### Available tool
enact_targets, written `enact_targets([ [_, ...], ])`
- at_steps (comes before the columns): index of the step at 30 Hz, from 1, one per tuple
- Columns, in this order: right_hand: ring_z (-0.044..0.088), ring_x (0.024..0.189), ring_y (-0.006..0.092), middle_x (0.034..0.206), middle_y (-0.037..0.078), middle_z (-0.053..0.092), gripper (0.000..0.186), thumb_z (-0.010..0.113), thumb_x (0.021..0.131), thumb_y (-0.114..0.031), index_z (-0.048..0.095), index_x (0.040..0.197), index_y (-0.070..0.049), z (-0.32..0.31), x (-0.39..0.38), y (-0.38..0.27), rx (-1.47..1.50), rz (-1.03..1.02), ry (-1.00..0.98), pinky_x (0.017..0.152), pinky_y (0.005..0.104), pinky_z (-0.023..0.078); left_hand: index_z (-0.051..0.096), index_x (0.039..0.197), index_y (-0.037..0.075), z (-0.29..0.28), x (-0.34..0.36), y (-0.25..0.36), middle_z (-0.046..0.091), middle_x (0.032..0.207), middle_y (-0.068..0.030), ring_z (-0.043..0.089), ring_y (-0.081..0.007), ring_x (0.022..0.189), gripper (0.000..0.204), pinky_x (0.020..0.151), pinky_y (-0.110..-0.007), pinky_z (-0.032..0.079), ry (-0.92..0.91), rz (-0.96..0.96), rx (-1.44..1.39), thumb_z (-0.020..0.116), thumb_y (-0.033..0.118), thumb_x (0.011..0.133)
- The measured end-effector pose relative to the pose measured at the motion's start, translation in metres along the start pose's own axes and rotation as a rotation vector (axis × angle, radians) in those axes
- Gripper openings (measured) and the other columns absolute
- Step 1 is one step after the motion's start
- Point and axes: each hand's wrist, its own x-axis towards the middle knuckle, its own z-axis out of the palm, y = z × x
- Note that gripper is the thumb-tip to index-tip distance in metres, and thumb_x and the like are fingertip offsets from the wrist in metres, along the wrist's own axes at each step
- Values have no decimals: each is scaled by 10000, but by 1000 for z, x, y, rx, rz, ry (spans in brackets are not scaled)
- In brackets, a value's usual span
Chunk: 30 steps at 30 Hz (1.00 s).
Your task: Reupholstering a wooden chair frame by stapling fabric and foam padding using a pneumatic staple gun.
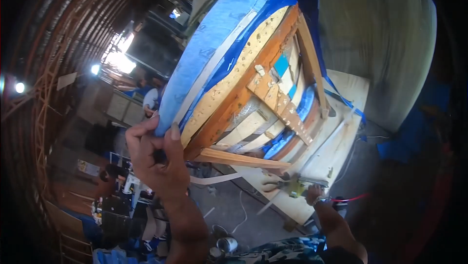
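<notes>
An upholstered seat [243, 69] lies tipped on a pale board, its wooden frame [229, 110], slats and yellowish foam [253, 39] exposed. Light blue patterned fabric [214, 25] with a white strip [214, 64] along its edge covers the outer side. At the seat's near left corner, my left hand [158, 152] pinches the edge of this fabric between thumb and fingers. Lower right, above the board, my right hand [316, 195] is wrapped round a staple gun [300, 187] with a greenish body, and a red hose [351, 198] runs off beside the wrist.
The pale board [348, 88] supports the seat, and a wooden leg [243, 158] juts over it. Dark-handled tools [274, 182] lie by the staple gun. Cans [226, 244] and a white cord [243, 210] are on the floor. Another person [150, 100] is at the far left.
</notes>
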Motion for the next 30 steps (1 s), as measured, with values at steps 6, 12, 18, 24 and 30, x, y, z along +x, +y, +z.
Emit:
enact_targets([
  [6, 534, 1304, 338, 1390, 99, 594, 681, 723, 795, -374, 532, 1418, -177, 71, 45, 1, -255, 29, 125, 1129, 646, 280, 557, 735, -19, -16, 6, 5, 617, 1063, -147, 630, -245, 1014, 233, 857, -356, 485, 24, 55, 72, 722, 25, 893],
  [12, 635, 1170, 307, 1250, 61, 681, 541, 576, 795, -447, 644, 1307, -284, -35, -20, -12, -274, -81, -99, 1022, 618, 411, 549, 745, 0, 0, 13, -8, 622, 1049, -139, 647, -258, 968, 240, 809, -367, 510, 40, 140, 37, 753, 38, 866],
  [18, 712, 845, 352, 926, 162, 739, 570, 740, 808, -582, 714, 1042, -62, -184, -148, -8, 216, -59, 95, 772, 465, 551, 545, 730, 39, -18, 16, -6, 617, 1033, -119, 674, -317, 942, 260, 767, -416, 545, 65, 119, 2, 790, 42, 815],
  [24, 580, 822, 143, 909, 98, 665, 415, 733, 896, -247, 621, 1185, 29, -402, -283, -98, 663, -372, 444, 762, 334, 507, 544, 726, 38, -7, 12, -5, 625, 1022, -111, 679, -321, 957, 263, 775, -433, 536, 116, 83, -105, 793, 46, 807],
  [30, 611, 684, 142, 763, 22, 641, 359, 806, 851, -370, 663, 913, -47, -472, -297, -161, 713, -884, 706, 620, 287, 493, 543, 715, 29, -11, 15, -4, 631, 1019, -116, 678, -327, 950, 264, 777, -439, 533, 100, 55, -125, 791, 41, 804],
])
